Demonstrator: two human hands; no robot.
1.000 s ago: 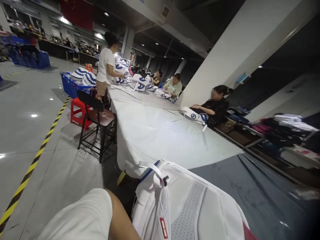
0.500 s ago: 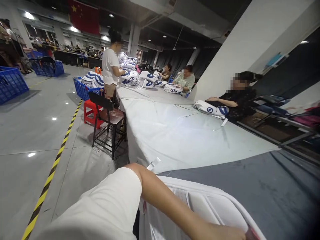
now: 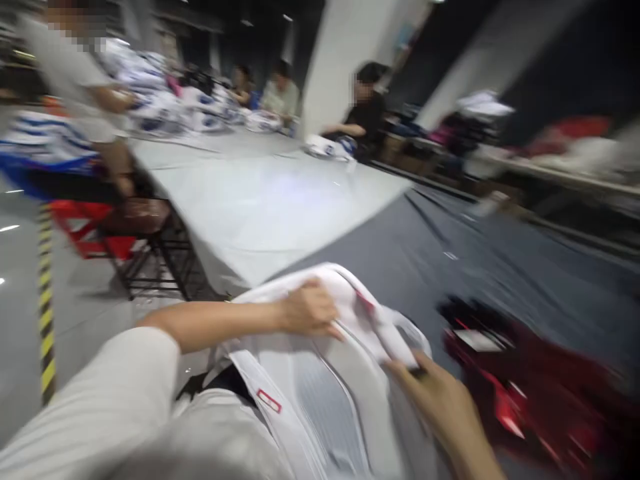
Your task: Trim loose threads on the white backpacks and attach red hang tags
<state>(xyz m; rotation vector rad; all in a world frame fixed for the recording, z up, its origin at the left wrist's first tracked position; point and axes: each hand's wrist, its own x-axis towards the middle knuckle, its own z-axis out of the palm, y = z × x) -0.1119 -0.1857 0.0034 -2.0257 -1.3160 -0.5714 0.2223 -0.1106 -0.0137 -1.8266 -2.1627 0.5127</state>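
Note:
A white backpack (image 3: 320,387) with mesh back padding and a small red tag lies at the near edge of the table, partly against my body. My left hand (image 3: 307,310) grips its top edge, fingers closed over the fabric. On the right, my right hand (image 3: 440,400) holds the pack's upper right part, near a strap. The frame is motion-blurred, so finer details of the grip are unclear.
A red and black bag (image 3: 525,380) lies just right of the backpack on the dark grey table cover (image 3: 475,260). A white sheet (image 3: 260,207) covers the table farther on. Other people sit and stand along it with white-and-blue bags. A chair (image 3: 150,247) and red stool (image 3: 80,233) stand left.
The view swung right and down. My left arm reached across the backpack and its hand now grips the top; my right hand has come into view on the pack.

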